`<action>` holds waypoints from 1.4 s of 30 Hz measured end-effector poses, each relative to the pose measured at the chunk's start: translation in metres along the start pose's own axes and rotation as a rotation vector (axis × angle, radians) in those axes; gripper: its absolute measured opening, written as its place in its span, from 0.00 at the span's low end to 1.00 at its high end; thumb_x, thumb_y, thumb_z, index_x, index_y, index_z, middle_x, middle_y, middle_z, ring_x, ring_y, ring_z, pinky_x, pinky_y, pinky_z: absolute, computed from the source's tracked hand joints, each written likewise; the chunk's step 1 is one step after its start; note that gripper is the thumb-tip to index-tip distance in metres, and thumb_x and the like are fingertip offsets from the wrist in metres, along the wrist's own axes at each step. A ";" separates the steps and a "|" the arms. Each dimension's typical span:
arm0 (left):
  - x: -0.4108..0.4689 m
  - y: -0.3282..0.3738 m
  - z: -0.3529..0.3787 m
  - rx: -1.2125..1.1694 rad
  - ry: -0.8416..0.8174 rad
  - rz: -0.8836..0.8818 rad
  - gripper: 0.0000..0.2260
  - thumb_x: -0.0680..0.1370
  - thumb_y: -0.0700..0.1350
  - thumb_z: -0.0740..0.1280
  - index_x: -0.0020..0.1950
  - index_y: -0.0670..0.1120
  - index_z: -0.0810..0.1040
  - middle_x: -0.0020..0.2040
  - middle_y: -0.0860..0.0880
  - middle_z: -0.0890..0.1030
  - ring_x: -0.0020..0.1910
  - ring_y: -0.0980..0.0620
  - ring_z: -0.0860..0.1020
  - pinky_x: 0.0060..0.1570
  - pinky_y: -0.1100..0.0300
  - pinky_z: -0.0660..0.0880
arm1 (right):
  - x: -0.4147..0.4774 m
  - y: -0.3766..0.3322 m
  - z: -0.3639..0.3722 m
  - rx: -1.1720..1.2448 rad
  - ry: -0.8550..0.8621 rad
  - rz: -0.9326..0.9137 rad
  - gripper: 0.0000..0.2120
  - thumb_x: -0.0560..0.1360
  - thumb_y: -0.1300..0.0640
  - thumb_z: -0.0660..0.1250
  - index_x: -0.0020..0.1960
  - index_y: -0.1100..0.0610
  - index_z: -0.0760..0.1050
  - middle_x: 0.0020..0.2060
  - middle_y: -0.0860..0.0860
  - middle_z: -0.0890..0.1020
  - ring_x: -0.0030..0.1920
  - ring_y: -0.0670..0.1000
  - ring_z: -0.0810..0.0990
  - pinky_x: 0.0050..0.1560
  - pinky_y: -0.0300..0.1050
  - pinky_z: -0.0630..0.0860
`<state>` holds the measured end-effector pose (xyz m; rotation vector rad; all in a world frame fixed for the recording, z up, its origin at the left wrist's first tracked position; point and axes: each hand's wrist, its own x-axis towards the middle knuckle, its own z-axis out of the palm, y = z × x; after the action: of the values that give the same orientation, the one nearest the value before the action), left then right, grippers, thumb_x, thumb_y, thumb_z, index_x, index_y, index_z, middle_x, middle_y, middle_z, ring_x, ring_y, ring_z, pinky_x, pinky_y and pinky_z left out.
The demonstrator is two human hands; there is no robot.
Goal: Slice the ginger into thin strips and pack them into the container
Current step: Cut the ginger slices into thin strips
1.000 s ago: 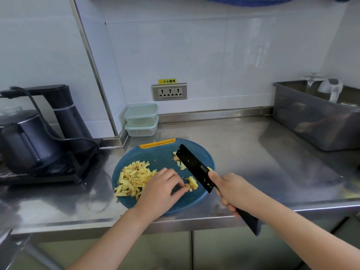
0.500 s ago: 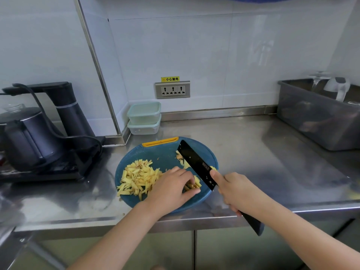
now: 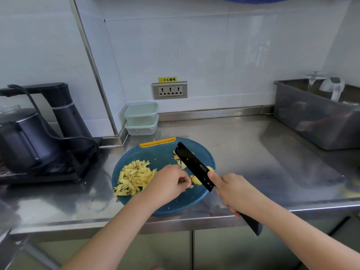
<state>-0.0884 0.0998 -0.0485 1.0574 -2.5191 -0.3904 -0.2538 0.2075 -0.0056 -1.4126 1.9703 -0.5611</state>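
Note:
A round blue cutting board (image 3: 167, 203) with an orange grip lies at the counter's front edge. A pile of yellow ginger strips (image 3: 134, 177) covers its left side. My left hand (image 3: 167, 184) rests curled on the board, fingertips pressing a small ginger piece (image 3: 195, 180) against the black knife (image 3: 194, 166). My right hand (image 3: 236, 193) grips the knife handle, forefinger along the blade, which is tilted up and away. More ginger bits (image 3: 180, 161) lie beside the blade. Two stacked clear containers (image 3: 141, 118) with pale green lids stand at the back wall.
A black electric kettle and water dispenser (image 3: 39, 133) with a cable sit on the left. A grey plastic bin (image 3: 319, 115) holding glassware stands at the right back. A wall socket (image 3: 169, 90) is above the containers. The steel counter (image 3: 263, 156) stretches right of the board.
My left hand has curled tighter and shifted slightly on the ginger piece. The knife has lifted a little, staying just right of that hand.

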 end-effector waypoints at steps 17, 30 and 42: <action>-0.013 -0.010 0.010 -0.023 0.179 0.095 0.03 0.71 0.47 0.75 0.43 0.51 0.84 0.46 0.57 0.78 0.48 0.57 0.75 0.47 0.61 0.74 | 0.006 -0.011 0.008 -0.109 -0.016 -0.045 0.18 0.84 0.47 0.45 0.35 0.44 0.53 0.33 0.50 0.69 0.37 0.52 0.76 0.42 0.47 0.78; -0.008 -0.010 0.009 0.062 0.235 0.209 0.05 0.67 0.45 0.78 0.41 0.50 0.84 0.40 0.55 0.78 0.42 0.54 0.76 0.38 0.58 0.77 | 0.013 -0.001 0.001 -0.161 -0.126 -0.035 0.22 0.82 0.40 0.48 0.38 0.53 0.67 0.31 0.53 0.74 0.25 0.48 0.73 0.29 0.44 0.75; -0.007 -0.012 0.010 0.058 0.240 0.246 0.05 0.69 0.45 0.76 0.43 0.52 0.84 0.42 0.57 0.78 0.43 0.56 0.75 0.41 0.61 0.75 | 0.016 -0.003 0.004 -0.222 -0.086 -0.088 0.24 0.82 0.41 0.47 0.36 0.56 0.68 0.28 0.51 0.73 0.20 0.44 0.71 0.25 0.34 0.69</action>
<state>-0.0809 0.0978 -0.0635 0.7511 -2.4153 -0.1133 -0.2528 0.1919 -0.0105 -1.6366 1.9567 -0.3208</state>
